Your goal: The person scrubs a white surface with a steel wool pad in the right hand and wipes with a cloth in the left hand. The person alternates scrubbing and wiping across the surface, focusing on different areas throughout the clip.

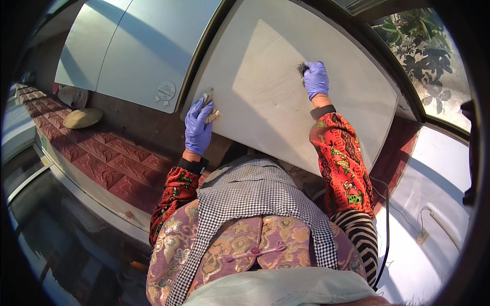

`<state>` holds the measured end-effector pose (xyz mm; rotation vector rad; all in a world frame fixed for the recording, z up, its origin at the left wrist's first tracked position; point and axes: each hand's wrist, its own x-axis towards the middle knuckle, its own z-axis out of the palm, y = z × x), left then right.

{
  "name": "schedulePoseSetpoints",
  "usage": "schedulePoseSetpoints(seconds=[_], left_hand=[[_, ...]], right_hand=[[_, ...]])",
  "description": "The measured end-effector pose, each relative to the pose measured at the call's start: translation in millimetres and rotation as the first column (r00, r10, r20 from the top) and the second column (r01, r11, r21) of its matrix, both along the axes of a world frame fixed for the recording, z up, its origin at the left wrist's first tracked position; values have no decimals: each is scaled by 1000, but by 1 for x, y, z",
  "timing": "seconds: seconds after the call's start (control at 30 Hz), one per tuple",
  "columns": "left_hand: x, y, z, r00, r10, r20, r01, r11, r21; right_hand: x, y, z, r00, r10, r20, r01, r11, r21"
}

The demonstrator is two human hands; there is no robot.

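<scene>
A pale, flat tabletop [268, 91] lies before me, with faint wet-looking streaks near its middle. My right hand [317, 79], in a purple glove, grips a ball of metal scouring wool [302, 70] against the surface on the right side. At the left edge of the tabletop, my left hand [198, 124], gloved the same way, is closed around a crumpled, light-coloured cloth [211, 113]. The underside of the cloth is hidden by my fingers.
A pale blue panel [141, 49] with a round sticker stands at the left. A round straw-coloured item [83, 118] rests by a red brick-patterned ledge [103, 157]. A dark-framed window [425, 65] borders the tabletop at upper right; a black cable [387, 214] runs down the right side.
</scene>
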<state>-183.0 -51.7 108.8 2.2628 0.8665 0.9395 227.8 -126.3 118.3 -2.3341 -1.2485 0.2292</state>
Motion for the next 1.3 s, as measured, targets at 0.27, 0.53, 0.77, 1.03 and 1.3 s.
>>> schedulePoseSetpoints(seconds=[0.27,0.53,0.77,1.03,1.3], left_hand=[[-50,-27,24,852,441,283,-309,859,-409],[-83,-21,33,661,640,392,-362,730,-580],[-77,-36,24,615,664,426,-316,702,-638],[-82,-45,23,579,698,421,-316,668,-674],[-41,-25,14,906,345,245,-270,918,-291]], right_hand=[[-181,9,-17,845,493,208,-518,850,91],[-184,-7,-3,773,629,81,-634,771,61],[-260,81,-20,740,656,150,-673,726,144],[-292,40,-14,579,811,88,-815,571,95],[-246,-28,-9,651,759,12,-757,649,74]])
